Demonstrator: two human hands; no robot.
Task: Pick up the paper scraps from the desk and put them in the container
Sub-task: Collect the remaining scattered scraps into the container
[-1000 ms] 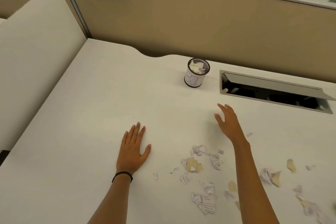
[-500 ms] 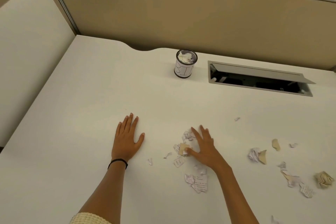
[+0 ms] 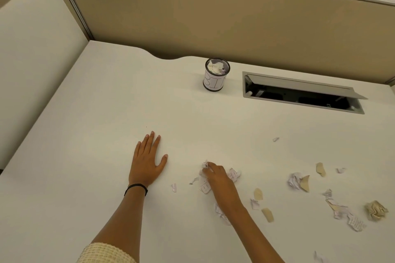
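A person's right hand curls its fingers around a crumpled white paper scrap on the white desk. The left hand lies flat, fingers straight, holding nothing. More scraps lie right of the curled fingers; the mesh bin cup, with crumpled paper inside, stands well beyond their tips

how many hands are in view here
2. The left hand lies flat on the bare left part of the desk. The right hand is curled round white paper scraps near the middle. No other hand is in view.
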